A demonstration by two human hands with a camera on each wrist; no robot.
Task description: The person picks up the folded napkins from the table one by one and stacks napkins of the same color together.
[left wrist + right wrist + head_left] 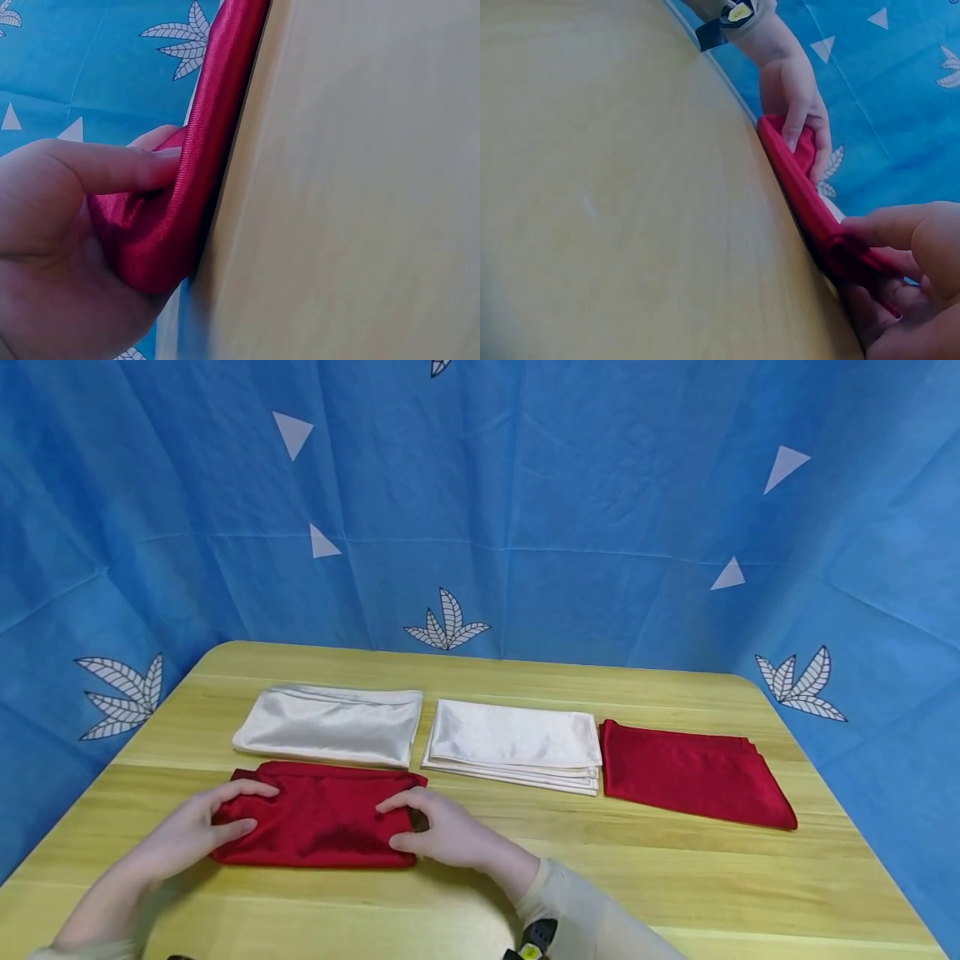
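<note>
Both hands are on the folded dark-red satin cloth (pixel 318 817), one at each short end. Left hand (pixel 197 833) grips the left end: thumb on top, fingers curled under the edge — the left wrist view shows the thumb (pixel 112 169) pressing the red fabric (pixel 180 217) into the palm. Right hand (pixel 442 828) pinches the right end, index finger on top and thumb at the near corner; in the right wrist view its fingers (pixel 900 229) are closed over the red fold (pixel 817 217), with the left hand (pixel 799 112) visible at the far end. The hands are apart, the cloth spanning the gap between them.

That cloth lies flat on the pale yellow wooden table (pixel 675 877), right between the hands. Whether its ends are lifted slightly off the surface — hard to say from these angles.

Just beyond the left hand: a folded cream satin cloth (pixel 330 725). Beyond the right hand: a stack of folded white satin cloths (pixel 513 745). Further right of that hand, just beside the stack: another folded dark-red cloth (pixel 690 772). Behind everything hangs a blue backdrop with white leaf and triangle prints (pixel 525 510).
</note>
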